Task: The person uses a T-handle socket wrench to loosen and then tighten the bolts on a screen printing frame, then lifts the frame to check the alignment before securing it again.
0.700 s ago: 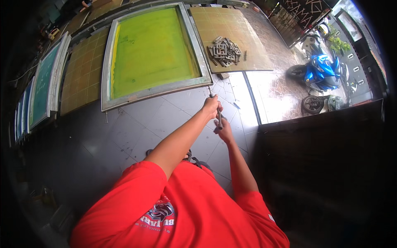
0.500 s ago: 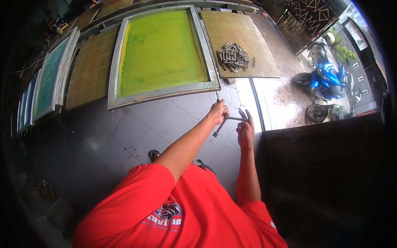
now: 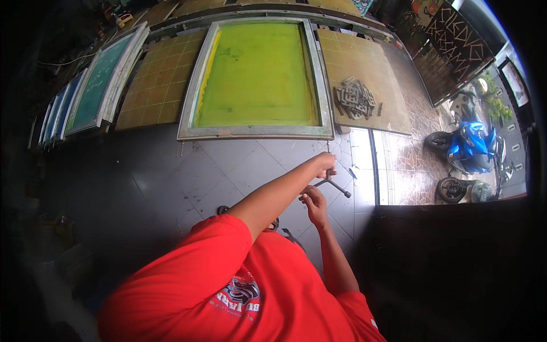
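Observation:
My left hand [image 3: 325, 164] is closed around the upright shaft of a dark Y-shaped socket wrench [image 3: 338, 188]. Upward, the shaft lines up with a thin bolt [image 3: 329, 146] hanging below the near right corner of a screen-printing frame [image 3: 256, 133]. One wrench arm points right, its socket end bare. Just below and left of the wrench is my right hand [image 3: 315, 206], its fingers half bent and loosely apart. It is close to the wrench's other side; whether it touches an arm is hidden. Yellow-green mesh [image 3: 259, 74] fills the grey frame.
On the board [image 3: 387, 85] right of the frame lies a pile of small metal pieces [image 3: 354, 98]. More framed screens [image 3: 97, 85] stand left, past a gridded board [image 3: 154, 85]. Dark tiles [image 3: 171, 171] cover the floor. A blue motorcycle [image 3: 470, 147] is parked far right.
The wrench has turned, its free arm swinging from lower left to the right. My right hand has moved left and down, beneath my left hand, its fingers now more bent. The view has shifted.

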Motion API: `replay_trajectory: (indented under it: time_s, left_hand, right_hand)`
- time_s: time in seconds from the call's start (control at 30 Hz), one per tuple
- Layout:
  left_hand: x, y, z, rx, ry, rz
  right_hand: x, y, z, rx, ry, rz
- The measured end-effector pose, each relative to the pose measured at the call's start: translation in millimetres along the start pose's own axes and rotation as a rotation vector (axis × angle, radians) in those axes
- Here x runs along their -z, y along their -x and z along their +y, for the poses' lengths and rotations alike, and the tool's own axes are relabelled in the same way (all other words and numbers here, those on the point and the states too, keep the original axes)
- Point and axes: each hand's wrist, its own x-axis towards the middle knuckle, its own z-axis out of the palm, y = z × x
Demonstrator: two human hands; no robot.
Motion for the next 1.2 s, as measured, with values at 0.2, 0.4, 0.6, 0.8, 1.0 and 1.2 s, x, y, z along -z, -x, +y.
replay_trajectory:
  time_s: [0.2,0.4,0.6,0.8,1.0,1.2]
  left_hand:
    - [-24,-1,-18,-0.206,0.354,0.099]
    - [-16,-8,-16,-0.19,0.383,-0.023]
    - [-1,-16,-23,-0.256,0.349,-0.091]
    - [-17,17,-1,-0.013,-0.03,-0.013]
    - [-9,-6,-4,-0.153,-0.02,0.009]
    - [-25,-2,-15,-0.23,0.244,0.045]
  right_hand:
    - [57,-6,29,-0.068,0.889,0.222]
    - [56,4,-28,-0.088,-0.56,0.782]
    - [13,18,-89,0.038,0.106,0.462]
    - [-6,14,-13,0.071,-0.176,0.194]
    - [17,-8,12,-0.263,-0.082,0.089]
    - [50,-1,11,-0.276,-0.117,0.123]
